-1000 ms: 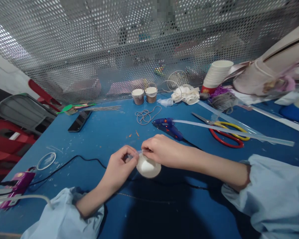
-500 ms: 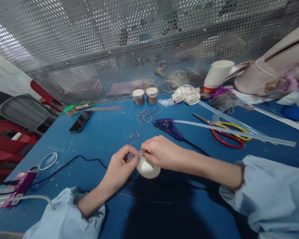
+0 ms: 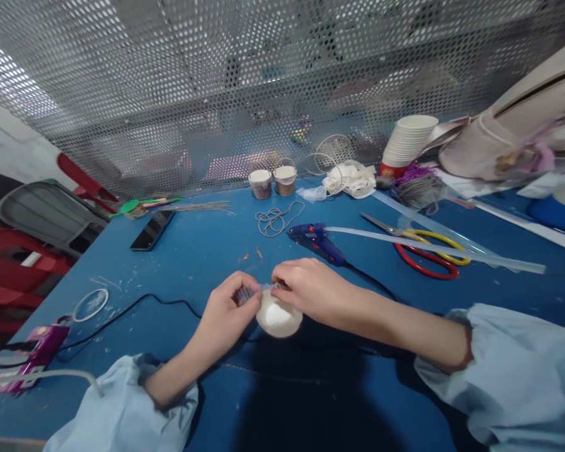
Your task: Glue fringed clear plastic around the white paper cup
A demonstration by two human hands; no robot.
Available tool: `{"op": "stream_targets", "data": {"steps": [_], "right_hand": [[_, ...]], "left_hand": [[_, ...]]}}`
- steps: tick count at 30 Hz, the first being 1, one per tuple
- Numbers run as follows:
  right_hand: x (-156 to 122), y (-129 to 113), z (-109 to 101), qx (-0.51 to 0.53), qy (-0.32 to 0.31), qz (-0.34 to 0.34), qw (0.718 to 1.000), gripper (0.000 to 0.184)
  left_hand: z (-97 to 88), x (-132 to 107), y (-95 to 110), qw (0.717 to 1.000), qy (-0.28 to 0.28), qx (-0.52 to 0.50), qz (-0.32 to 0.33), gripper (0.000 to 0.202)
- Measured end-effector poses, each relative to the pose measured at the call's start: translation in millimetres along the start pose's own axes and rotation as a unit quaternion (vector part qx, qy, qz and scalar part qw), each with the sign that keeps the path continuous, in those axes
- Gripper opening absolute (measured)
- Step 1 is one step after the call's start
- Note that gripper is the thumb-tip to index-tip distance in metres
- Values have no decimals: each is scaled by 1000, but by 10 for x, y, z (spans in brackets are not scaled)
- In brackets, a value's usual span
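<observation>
Low over the middle of the blue table (image 3: 193,251), my two hands meet around a small white cup-shaped piece (image 3: 277,319). My left hand (image 3: 228,311) pinches a short grey strip against the piece's left rim. My right hand (image 3: 308,289) curls over the top, its fingertips pressed on the same rim and strip. What lies under the fingers is hidden. A blue glue gun (image 3: 316,240) lies just beyond my right hand, with a long clear glue stick (image 3: 433,248) running out of it to the right.
Red and yellow scissors (image 3: 426,251) lie right of the gun. A stack of paper cups (image 3: 407,141), yarn (image 3: 421,190), two small jars (image 3: 273,181), a cord coil (image 3: 275,220), a phone (image 3: 151,229), a black cable (image 3: 136,304), a purple device (image 3: 28,361). Perforated metal screen (image 3: 216,94) behind.
My hands barely shift: the right fingertips slide slightly right along the rim, and the left thumb and fingers close tighter on the grey strip.
</observation>
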State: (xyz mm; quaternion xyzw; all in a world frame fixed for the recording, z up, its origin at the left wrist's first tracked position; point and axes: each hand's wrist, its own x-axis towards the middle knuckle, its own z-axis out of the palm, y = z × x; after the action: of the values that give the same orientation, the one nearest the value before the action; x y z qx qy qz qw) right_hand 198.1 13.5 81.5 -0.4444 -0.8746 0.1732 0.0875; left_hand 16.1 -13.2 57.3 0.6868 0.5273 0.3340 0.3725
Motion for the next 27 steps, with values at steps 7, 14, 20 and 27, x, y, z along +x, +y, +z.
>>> {"op": "stream_targets", "data": {"steps": [7, 14, 20, 27], "right_hand": [[-28, 9, -49, 8, -40, -29, 999, 17], [27, -44, -36, 6, -28, -25, 999, 11], [99, -46, 39, -27, -19, -41, 999, 14], [63, -11, 25, 7, -31, -49, 998, 11]], "left_hand": [[-2, -6, 2, 1000, -2, 15, -25, 9], [1, -5, 6, 999, -5, 19, -45, 12], [0, -4, 13, 999, 6, -1, -53, 12], [3, -21, 29, 999, 0, 7, -51, 11]]}}
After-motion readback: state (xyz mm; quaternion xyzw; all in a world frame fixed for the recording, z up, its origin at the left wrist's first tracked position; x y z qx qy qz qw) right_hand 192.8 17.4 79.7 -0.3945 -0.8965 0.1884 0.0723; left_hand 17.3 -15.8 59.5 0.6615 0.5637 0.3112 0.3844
